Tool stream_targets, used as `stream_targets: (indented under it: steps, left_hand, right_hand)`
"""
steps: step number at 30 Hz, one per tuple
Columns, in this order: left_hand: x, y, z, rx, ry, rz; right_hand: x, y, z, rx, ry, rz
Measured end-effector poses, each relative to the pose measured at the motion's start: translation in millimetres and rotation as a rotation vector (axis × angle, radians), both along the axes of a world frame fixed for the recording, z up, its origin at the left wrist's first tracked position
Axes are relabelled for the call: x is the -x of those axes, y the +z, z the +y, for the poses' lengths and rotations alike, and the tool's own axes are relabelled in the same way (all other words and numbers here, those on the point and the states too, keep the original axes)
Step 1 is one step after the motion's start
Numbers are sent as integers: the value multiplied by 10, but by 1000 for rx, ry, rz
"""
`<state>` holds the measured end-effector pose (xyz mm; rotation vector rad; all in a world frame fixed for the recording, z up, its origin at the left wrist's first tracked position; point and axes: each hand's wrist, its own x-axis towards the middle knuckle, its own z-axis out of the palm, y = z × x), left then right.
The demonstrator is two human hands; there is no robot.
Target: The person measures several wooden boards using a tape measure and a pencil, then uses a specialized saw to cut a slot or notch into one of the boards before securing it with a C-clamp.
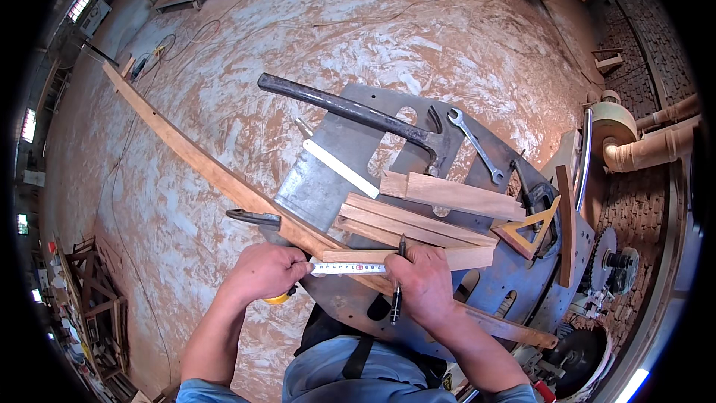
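My left hand [270, 275] is closed around a tape measure [277, 299], whose yellow case shows below the palm. Its white blade [349, 268] stretches across to my right hand [424, 285], along the near edge of a short wooden piece [471, 257]. Between the fingers of the right hand a black pen [397, 304] stands nearly upright. That hand also presses on the wood, and the blade's end is hidden under it. Just beyond lie several wooden pieces [418, 224] side by side. A long wooden strip [201, 160] passes beneath the measured piece.
On the grey metal machine table [306, 179] lie a hammer [350, 110], a wrench [477, 148], a white flat strip [341, 168] and a yellow-edged triangle square [533, 230]. A clamp [255, 217] sits by the long strip. At the right is a round saw blade [600, 257].
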<state>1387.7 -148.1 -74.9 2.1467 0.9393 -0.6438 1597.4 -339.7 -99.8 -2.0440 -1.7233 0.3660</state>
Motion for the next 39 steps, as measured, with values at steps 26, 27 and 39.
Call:
stream_targets:
  steps: [26, 27, 39]
  left_hand:
    - [-100, -60, 10, 34, -52, 114]
    - [-95, -61, 15, 34, -54, 113]
    - [-94, -77, 25, 52, -37, 116]
  right_hand:
    - [4, -25, 35, 52, -39, -97]
    - [10, -23, 42, 53, -39, -96]
    - [15, -12, 38, 86, -55, -56]
